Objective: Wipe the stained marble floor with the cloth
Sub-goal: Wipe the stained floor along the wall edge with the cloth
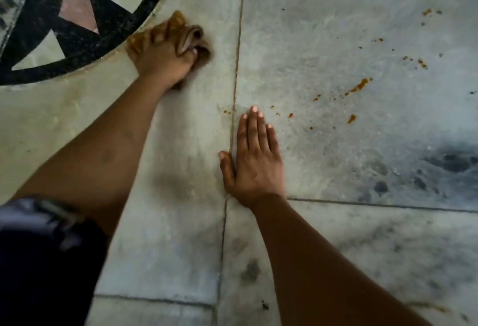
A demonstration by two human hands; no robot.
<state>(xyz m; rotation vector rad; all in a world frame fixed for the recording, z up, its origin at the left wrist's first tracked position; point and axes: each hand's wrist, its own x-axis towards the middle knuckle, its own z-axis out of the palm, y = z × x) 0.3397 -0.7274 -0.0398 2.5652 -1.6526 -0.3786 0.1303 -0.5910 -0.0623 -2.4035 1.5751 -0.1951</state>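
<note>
nearest, the right hand point(254, 162) lies flat on the marble floor point(336, 28), fingers straight. farther off, the outstretched left hand point(163, 58) clutches the bunched cloth point(198, 37) against the floor beside the black inlay point(46, 7); orange stains point(359, 85) spot the far right slab.

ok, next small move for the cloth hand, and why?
Probably slide the left hand and cloth rightward over the grout line toward the orange splatter: those spots sit unwiped, and the right hand lies flat beside the nearest ones.
</note>
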